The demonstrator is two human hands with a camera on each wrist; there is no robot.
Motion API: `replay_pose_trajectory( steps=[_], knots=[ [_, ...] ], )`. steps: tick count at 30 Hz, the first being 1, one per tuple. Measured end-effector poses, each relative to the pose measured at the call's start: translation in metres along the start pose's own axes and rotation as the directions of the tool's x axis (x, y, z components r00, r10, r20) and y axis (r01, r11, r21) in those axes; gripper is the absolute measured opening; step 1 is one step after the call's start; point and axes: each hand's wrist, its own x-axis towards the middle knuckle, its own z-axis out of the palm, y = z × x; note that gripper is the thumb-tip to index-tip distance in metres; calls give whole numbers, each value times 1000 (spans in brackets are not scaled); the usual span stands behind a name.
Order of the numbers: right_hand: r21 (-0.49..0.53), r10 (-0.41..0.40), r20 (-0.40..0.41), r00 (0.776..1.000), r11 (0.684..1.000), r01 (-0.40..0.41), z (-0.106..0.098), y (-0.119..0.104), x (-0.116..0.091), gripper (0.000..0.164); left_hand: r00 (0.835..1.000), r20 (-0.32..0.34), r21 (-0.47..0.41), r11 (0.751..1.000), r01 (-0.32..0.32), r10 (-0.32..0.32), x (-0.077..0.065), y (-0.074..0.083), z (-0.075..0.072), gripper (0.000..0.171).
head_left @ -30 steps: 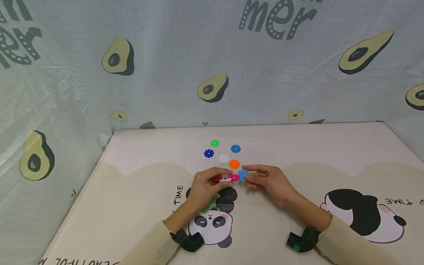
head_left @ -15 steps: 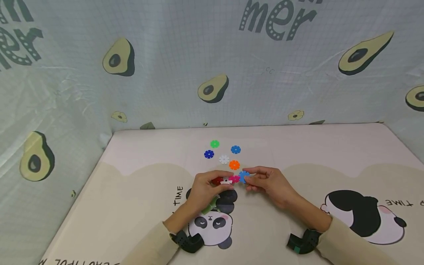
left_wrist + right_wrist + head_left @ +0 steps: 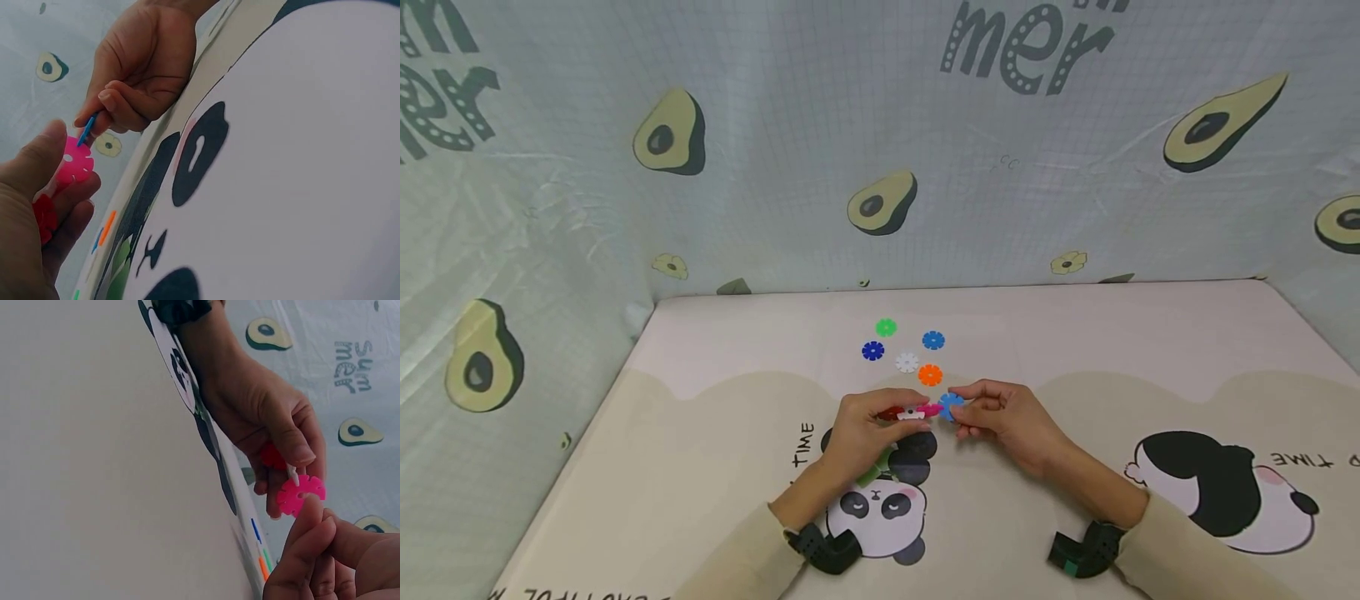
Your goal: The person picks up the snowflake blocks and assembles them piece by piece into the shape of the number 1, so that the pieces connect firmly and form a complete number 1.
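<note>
My left hand [image 3: 868, 423] pinches a short chain of notched plastic snowflake discs. In it are a red disc [image 3: 45, 219], a white disc [image 3: 912, 413] and a pink disc [image 3: 79, 164], which sticks out past the fingertips. Opposite, my right hand [image 3: 1015, 421] pinches a blue disc [image 3: 951, 406] between thumb and forefinger. The left wrist view shows this blue disc edge-on at the pink disc's rim; whether it sits in a slot I cannot tell. In the right wrist view, the right fingers hide the blue disc. Both hands are held above the table.
Beyond the hands lie loose discs on the table [image 3: 730, 500]: green [image 3: 886, 327], dark blue [image 3: 873, 351], lighter blue [image 3: 933, 340], white [image 3: 907, 362] and orange [image 3: 930, 375]. An avocado-print curtain [image 3: 775, 167] stands behind the table's far edge.
The pink disc has turned and looks thinner, closer to edge-on, in the head view. Both hands have shifted only slightly, and the blue disc stays beside the pink one. The loose discs lie as before.
</note>
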Motion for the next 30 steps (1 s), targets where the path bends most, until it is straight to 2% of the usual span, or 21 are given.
replay_pose_trajectory(
  steps=[4,11,19,23,30],
  knots=[
    [22,4,13,1000,1000,-4,1,1,0,39,1000,-5,-37,999,6,-6,0,0,0,28],
    [70,28,30,999,997,-31,1,2,-1,38,998,-4,-102,992,68,-69,1,6,0,28],
    [107,39,40,998,993,-43,4,3,-2,40,998,2,-83,995,59,-59,4,35,-4,25],
    [124,39,45,998,991,-45,5,4,-2,38,998,3,-76,995,69,-69,4,38,-5,25],
    [121,42,44,998,992,-48,6,4,-3,38,999,4,-70,996,49,-49,3,36,-5,25]
  ],
)
